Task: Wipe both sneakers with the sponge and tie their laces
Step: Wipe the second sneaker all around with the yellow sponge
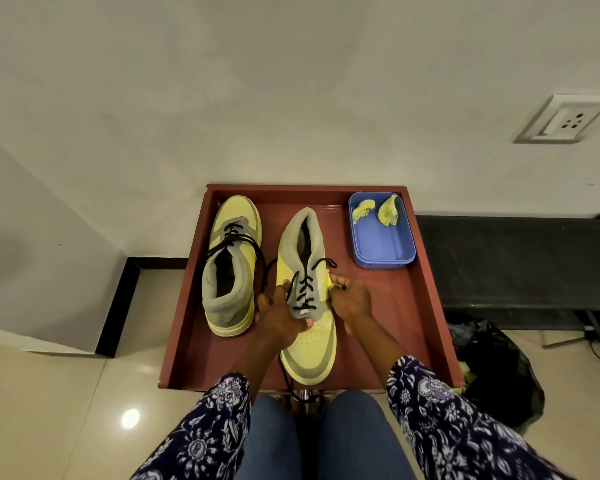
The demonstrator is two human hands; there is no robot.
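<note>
A single head-worn camera looks steeply down, close over a red tray [426, 306] set against a white wall [291, 81].

Matt reddish-brown tray [426, 306]. Sneakers [305, 306]: smooth perforated yellow toe, soft grey fabric collar, black woven laces [303, 289]. Smooth blue plastic tub [381, 244]. Glossy tiled floor [66, 393]. Printed cloth sleeves [440, 410], denim.

Both sleeves [201, 434] are dark navy with a white floral print, ending mid-forearm; blue denim jeans [326, 441] cover the knees at 6 o'clock.
</note>
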